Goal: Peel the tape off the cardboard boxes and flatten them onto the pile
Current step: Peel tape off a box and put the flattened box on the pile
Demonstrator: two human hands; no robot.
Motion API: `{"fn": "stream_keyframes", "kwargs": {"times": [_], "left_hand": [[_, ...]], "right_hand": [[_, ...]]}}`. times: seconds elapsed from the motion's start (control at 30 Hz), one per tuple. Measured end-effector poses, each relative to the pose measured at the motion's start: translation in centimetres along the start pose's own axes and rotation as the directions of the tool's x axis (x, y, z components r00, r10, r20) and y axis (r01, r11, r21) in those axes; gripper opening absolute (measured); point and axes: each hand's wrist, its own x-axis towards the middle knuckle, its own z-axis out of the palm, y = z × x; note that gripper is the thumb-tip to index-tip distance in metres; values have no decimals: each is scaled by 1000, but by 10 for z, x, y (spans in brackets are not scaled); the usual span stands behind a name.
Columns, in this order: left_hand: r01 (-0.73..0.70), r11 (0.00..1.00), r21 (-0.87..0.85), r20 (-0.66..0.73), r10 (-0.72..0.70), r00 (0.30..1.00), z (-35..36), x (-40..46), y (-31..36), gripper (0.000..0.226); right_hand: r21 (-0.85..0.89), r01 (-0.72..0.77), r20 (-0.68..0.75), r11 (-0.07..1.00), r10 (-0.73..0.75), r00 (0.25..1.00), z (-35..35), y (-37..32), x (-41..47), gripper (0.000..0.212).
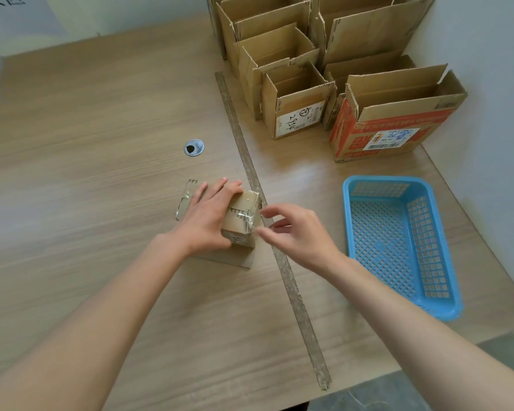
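left hand (209,216): flat on top of the small taped box (240,221), fingers straight
right hand (298,232): pinching clear tape (250,222) at the box's right edge
box spot: mid-table (86,143), beside the blue basket (398,241)

Hidden and cut-off parts

The left hand (209,216) covers most of the small tape-wrapped brown cardboard box (241,216) beneath its palm; the print on the box face nearest the wrist is too small to read. Far beyond the right hand (297,232), the tall open cardboard boxes (365,28) run off the top edge.

hands (208,216): 2 | small taped box (241,215): 1 | blue basket (398,241): 1 | cardboard strip (279,256): 1 | table grommet (193,147): 1
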Motion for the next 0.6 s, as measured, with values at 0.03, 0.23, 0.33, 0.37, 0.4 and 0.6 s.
{"fn": "stream_keyframes", "kwargs": {"times": [0.03, 0.23, 0.33, 0.37, 0.4, 0.6], "left_hand": [[11, 1000, -23, -22, -12, 1000, 4, -1, 3, 108], [51, 997, -51, -175, -60, 983, 19, -3, 8, 106], [43, 998, -46, -184, -51, 982, 18, -4, 9, 103], [26, 999, -42, -176, -33, 984, 19, -6, 9, 100], [9, 999, -45, -171, -17, 985, 19, -7, 9, 98], [-53, 995, -81, -101, 45, 994, 10, -7, 8, 94]], "right_hand": [[-61, 20, 3, 998, -20, 1000, 5, -4, 0, 39], [-174, 63, -118, 983, -84, 989, 31, -11, 8, 11], [-101, 17, -115, 995, -28, 993, 15, -4, 17, 9], [-89, -18, -178, 996, 2, 984, 3, 0, 23, 10], [-78, -61, -256, 995, 39, 966, -10, 3, 30, 11], [-331, 54, 17, 942, -51, 999, -29, -1, 51, 8]]}}
